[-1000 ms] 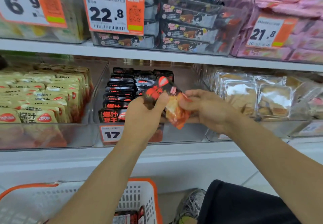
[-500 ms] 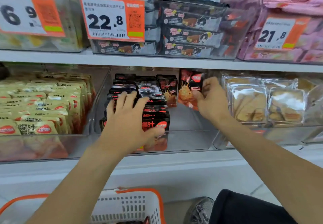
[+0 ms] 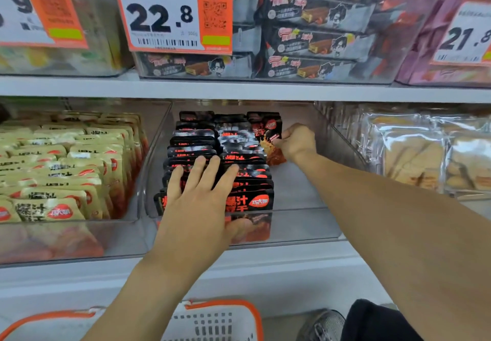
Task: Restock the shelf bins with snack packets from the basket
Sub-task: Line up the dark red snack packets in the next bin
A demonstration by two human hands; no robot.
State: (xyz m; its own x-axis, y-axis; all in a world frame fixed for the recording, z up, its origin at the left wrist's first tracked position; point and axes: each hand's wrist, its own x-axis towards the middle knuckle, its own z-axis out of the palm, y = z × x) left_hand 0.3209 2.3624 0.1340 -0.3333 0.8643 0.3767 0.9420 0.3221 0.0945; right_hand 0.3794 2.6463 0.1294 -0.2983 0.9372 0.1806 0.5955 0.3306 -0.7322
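**Packet going into the back of the middle bin**

The right hand [image 3: 297,142] pinched a black-and-red snack packet [image 3: 269,138] upright at the rear of the clear middle bin [image 3: 300,223]. The left hand [image 3: 198,202], fingers spread flat, pressed the packet rows [image 3: 212,149]. The step appeared to be placement; next, seating the packet and letting go, then reaching to the basket [image 3: 220,319].
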